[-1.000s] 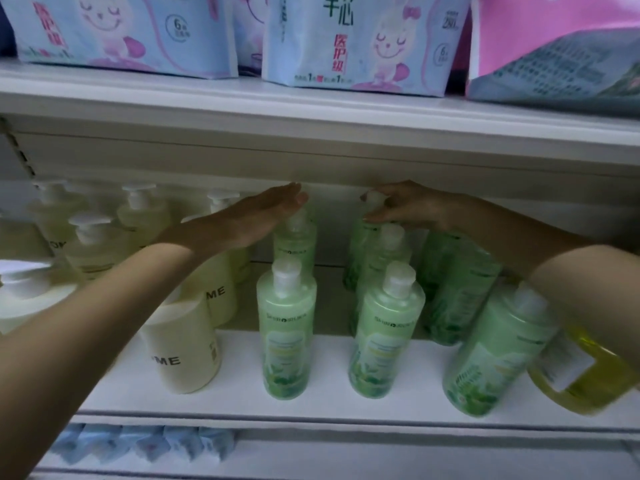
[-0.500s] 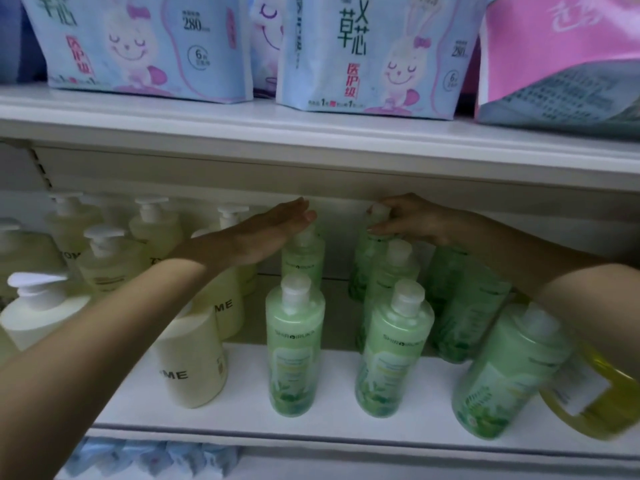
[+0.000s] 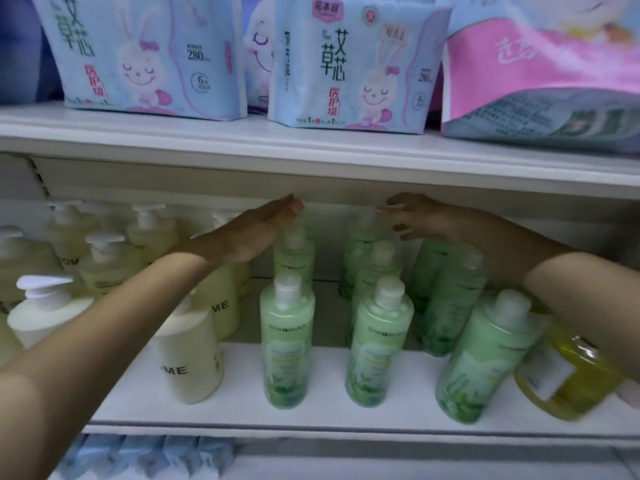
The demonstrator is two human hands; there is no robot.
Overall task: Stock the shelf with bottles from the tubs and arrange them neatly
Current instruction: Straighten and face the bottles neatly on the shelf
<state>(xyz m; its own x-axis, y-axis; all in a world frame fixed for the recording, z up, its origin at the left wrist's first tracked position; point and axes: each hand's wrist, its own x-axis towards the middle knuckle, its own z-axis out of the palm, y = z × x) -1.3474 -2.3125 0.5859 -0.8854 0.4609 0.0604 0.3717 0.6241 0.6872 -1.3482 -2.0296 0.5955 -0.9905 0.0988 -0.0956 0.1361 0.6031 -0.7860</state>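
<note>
Several green bottles with white caps stand in rows on the white shelf (image 3: 408, 407). My left hand (image 3: 256, 230) reaches in flat, fingers straight, just above and to the left of the cap of a rear green bottle (image 3: 294, 261). My right hand (image 3: 419, 216) reaches to the back of the second row with curled fingers around the top of the rearmost green bottle (image 3: 356, 244), whose cap is mostly hidden. Two front green bottles (image 3: 287, 344) (image 3: 379, 351) stand upright. Another green bottle (image 3: 481, 358) leans at the right under my forearm.
Cream pump bottles (image 3: 188, 355) fill the shelf's left side. A yellow bottle (image 3: 575, 372) sits at the far right. The upper shelf board (image 3: 311, 147) hangs close over my hands and carries blue packets (image 3: 346, 64) and a pink pack (image 3: 543, 74).
Both hands stay at the rear bottle tops, almost unmoved. The camera has tilted up, so the shelves sit lower in view.
</note>
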